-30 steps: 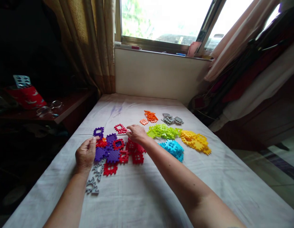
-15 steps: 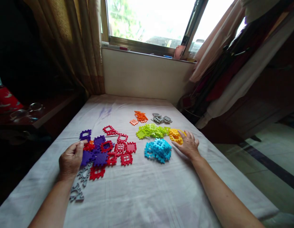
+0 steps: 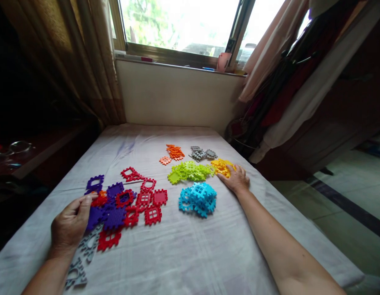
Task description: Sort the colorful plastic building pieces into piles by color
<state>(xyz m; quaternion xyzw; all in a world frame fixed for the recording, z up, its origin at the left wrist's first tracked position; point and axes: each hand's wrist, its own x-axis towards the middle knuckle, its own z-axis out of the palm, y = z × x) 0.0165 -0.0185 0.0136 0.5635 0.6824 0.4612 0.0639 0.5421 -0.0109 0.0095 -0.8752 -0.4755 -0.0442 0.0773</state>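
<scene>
My left hand [image 3: 68,223] is closed in a pinch at the left of a heap of flat interlocking toy tiles. Its fingertips meet a small orange-red tile [image 3: 99,199]; whether they grip it I cannot tell. Around it lie purple tiles [image 3: 114,218] and red tiles [image 3: 152,215], some with window cut-outs. Grey tiles [image 3: 75,275] lie beside my left wrist. My right hand [image 3: 236,179] rests on the yellow tiles [image 3: 220,167], fingers apart and partly covering them. Nearby are a light-blue pile [image 3: 198,198] and a lime-green pile [image 3: 190,171].
An orange pile [image 3: 175,152] and a grey pile [image 3: 197,154] lie farther back on the bed sheet [image 3: 165,262]. Beyond stands a low wall [image 3: 177,94] under a window. A curtain [image 3: 94,61] hangs left, clothes [image 3: 279,53] right. Glasses [image 3: 21,146] lie on a side table.
The view has shifted, so the piles appear farther left. My right hand has settled further onto the yellow tiles. My left hand stays pinched at the orange-red tile.
</scene>
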